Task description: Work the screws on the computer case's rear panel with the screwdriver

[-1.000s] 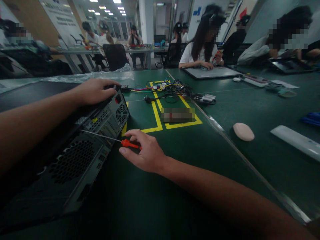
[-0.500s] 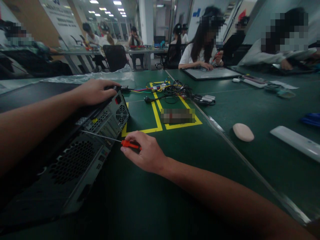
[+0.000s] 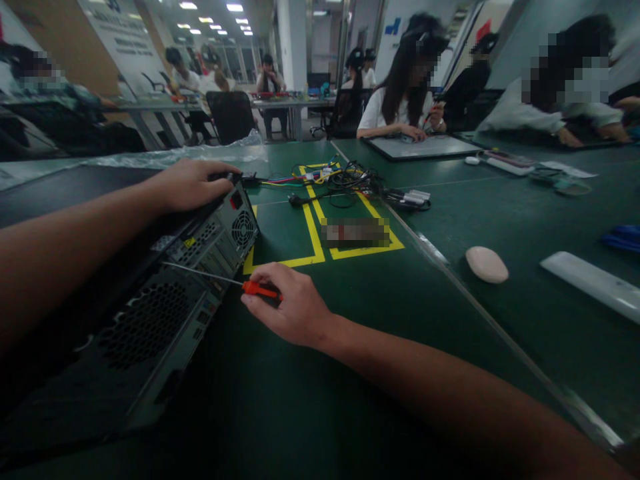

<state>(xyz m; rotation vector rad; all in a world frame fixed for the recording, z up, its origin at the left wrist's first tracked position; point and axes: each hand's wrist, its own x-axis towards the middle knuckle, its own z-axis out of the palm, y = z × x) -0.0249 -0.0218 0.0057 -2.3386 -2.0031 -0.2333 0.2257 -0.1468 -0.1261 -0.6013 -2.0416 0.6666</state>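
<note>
A black desktop computer case (image 3: 165, 313) lies on its side on the green table (image 3: 380, 300), its rear panel with fan grille facing me. My left hand (image 3: 193, 185) rests on the case's upper far corner, fingers curled over the edge. My right hand (image 3: 293, 307) is closed round the red handle of a screwdriver (image 3: 257, 288). The long metal shaft runs left to the case's rear panel, its tip against the metal.
Yellow tape outlines mark the mat beyond the case, with a tangle of cables (image 3: 345, 179) behind them. A pink oval object (image 3: 487, 264) and a white bar (image 3: 590, 283) lie to the right. Several people sit working at the far side and at other tables.
My right hand's fingers have closed a little tighter round the screwdriver handle. The left hand and the case have stayed put. People across the table have shifted slightly.
</note>
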